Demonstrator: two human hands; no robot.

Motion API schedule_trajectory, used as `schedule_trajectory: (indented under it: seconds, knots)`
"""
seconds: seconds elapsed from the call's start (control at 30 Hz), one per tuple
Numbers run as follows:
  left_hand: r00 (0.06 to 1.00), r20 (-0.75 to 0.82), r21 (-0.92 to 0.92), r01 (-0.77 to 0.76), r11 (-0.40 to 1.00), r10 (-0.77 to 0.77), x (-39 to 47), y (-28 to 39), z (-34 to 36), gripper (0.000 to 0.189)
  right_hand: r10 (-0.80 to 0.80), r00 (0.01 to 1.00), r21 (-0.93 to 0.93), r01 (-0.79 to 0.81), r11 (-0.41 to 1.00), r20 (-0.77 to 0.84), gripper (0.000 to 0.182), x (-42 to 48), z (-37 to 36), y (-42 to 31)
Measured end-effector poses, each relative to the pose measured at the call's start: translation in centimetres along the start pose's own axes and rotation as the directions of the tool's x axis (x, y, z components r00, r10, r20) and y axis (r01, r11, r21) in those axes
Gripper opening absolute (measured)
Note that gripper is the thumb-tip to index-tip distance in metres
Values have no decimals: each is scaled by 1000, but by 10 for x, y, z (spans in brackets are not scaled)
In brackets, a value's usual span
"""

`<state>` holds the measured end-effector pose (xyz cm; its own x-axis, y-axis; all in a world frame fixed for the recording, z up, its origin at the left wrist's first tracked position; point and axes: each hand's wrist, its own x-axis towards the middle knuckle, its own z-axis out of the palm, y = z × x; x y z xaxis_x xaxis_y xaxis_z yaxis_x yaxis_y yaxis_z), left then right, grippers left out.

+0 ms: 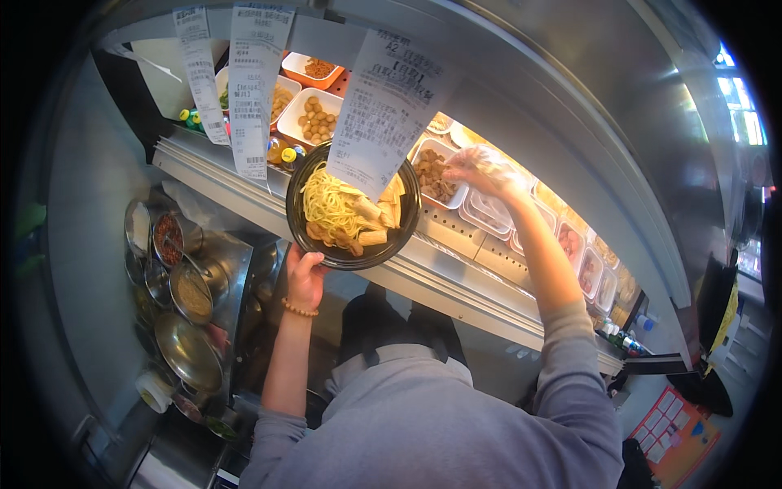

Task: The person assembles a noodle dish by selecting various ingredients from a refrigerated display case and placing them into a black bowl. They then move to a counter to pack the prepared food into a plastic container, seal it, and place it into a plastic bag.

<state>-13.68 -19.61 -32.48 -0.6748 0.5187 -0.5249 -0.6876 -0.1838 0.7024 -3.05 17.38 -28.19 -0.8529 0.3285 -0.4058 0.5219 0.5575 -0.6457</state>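
Observation:
My left hand (305, 281) supports a round black bowl (400, 235) from beneath, its thumb at the near rim. Yellow noodles (327, 202) fill one side, beside rolled tofu-skin-like pieces (372, 237) and some browned food at the bottom. Inside the lit refrigerated case, my right hand (486, 168), in a clear plastic glove, has its fingertips at brown meat pieces (431, 171) in a white tray (449, 203). Whether those fingers hold a piece cannot be told. A hanging printed slip (385, 110) covers part of the bowl.
More printed slips (253, 91) hang along the case's upper edge. White tubs of small round balls (317, 119) and bottles (287, 153) stand inside at left; covered containers (571, 241) line the right. Steel pots (189, 351), one holding chili (168, 238), crowd a counter at left.

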Motion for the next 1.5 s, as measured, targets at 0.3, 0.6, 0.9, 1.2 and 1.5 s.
schedule_trajectory:
  seconds: [0.3, 0.6, 0.9, 1.2, 1.5]
  knots:
    - [991, 96, -102, 103, 989, -94, 11, -12, 7, 49, 158, 940, 291, -67, 954, -301, 23, -52, 23, 39]
    - [999, 21, -60, 41, 997, -40, -8, -2, -13, 46, -211, 881, -369, 45, 928, -423, 13, -67, 91, 137]
    - [1000, -16, -64, -3, 998, 2, -20, -9, -7, 47, -299, 921, -393, 187, 900, -248, 24, -10, 123, 59]
    - [996, 51, -14, 72, 997, -71, -19, -4, -28, 59, -170, 907, -255, 72, 964, -386, 51, -37, 123, 54]
    - [953, 258, 29, 155, 988, -157, 10, 8, -21, 63, 172, 715, -250, -444, 860, -678, 34, -249, 114, 196]
